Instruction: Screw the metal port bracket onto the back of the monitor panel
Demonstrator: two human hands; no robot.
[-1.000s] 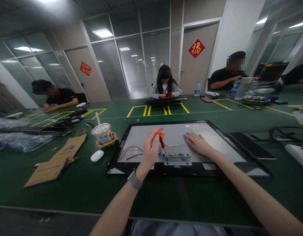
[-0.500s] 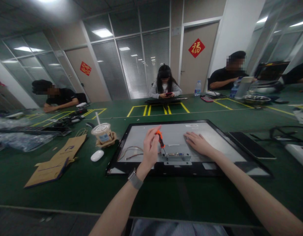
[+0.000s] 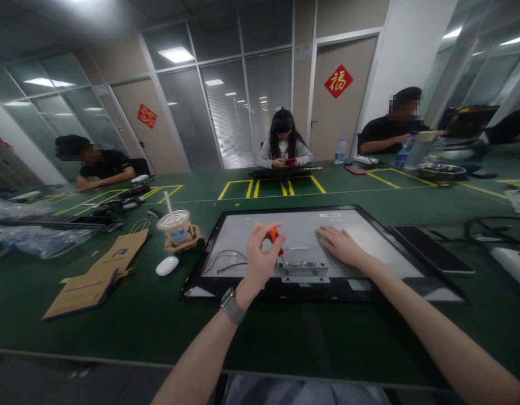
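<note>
A flat display panel [image 3: 294,221] with a black frame lies with its grey back upward on the green table. Near its front edge sits a metal bracket [image 3: 306,271] with a small circuit board and connectors. My left hand [image 3: 259,256], with a watch on the wrist, has its fingers curled round the orange and black handle of a screwdriver [image 3: 274,234]. The shaft points down to the left part of the bracket; fingers partly cover the handle, and the tip is hard to make out. My right hand [image 3: 338,246] rests flat on the panel, fingers stretched out, right of the bracket.
Left of the panel are a white mouse [image 3: 167,266], a drink cup with straw [image 3: 175,226] and a brown paper bag [image 3: 112,261]. A dark phone-like slab [image 3: 431,248] and cables [image 3: 488,233] lie to the right. Several people sit across the table.
The fingers and thumb of my left hand have shifted round the screwdriver handle, the thumb now further right across it. My right hand stays in place.
</note>
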